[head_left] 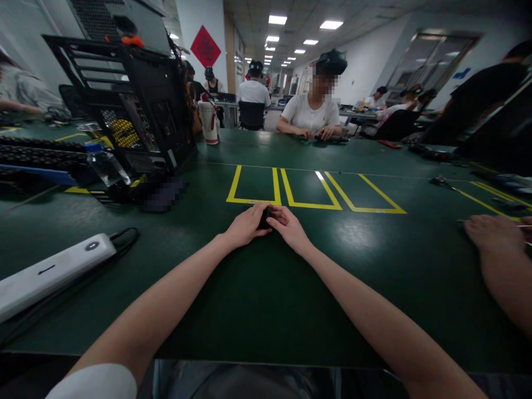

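Note:
My left hand (246, 225) and my right hand (287, 226) meet on the green table (257, 288), just in front of the yellow taped boxes (310, 191). Both hands have their fingers curled around a small dark object (265, 218) held between them. Most of the object is hidden by the fingers, so I cannot name it. Both forearms stretch out from the near edge of the table.
A black computer case (137, 100) stands at the left with a keyboard (39, 152) beside it. A white power strip (50, 271) lies near left. Another person's hand (492, 233) rests at the right. A seated person (310, 113) faces me across the table.

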`<act>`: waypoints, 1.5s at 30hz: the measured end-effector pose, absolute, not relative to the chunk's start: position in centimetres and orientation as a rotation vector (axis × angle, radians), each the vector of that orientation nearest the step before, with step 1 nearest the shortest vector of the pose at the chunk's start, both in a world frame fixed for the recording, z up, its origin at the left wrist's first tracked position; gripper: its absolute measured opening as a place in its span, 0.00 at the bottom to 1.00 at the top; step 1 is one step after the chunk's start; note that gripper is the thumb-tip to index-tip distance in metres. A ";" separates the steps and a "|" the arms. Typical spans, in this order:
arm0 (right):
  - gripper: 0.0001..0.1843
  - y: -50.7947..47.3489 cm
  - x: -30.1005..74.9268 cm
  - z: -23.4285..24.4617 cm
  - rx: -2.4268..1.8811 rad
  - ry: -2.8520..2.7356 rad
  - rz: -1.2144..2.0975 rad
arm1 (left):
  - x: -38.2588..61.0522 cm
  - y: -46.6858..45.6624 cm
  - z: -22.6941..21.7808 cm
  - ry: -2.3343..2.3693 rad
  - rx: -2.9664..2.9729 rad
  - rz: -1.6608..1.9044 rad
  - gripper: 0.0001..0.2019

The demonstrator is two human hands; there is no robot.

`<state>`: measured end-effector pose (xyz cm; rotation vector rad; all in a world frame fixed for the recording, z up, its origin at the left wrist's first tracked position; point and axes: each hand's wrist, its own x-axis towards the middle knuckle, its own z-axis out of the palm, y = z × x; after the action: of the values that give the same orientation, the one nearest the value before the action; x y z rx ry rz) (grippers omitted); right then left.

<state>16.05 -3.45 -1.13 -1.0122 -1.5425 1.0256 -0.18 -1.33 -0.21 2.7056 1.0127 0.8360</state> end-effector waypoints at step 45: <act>0.18 -2.9 16.1 -1.1 -1.018 -1.493 1.125 | -0.2 -1.8 0.1 1.082 2.712 0.822 0.27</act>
<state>16.11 -2.87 -1.07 -1.0178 -1.4927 1.1249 -0.15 -1.79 0.08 2.7124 1.0820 0.8225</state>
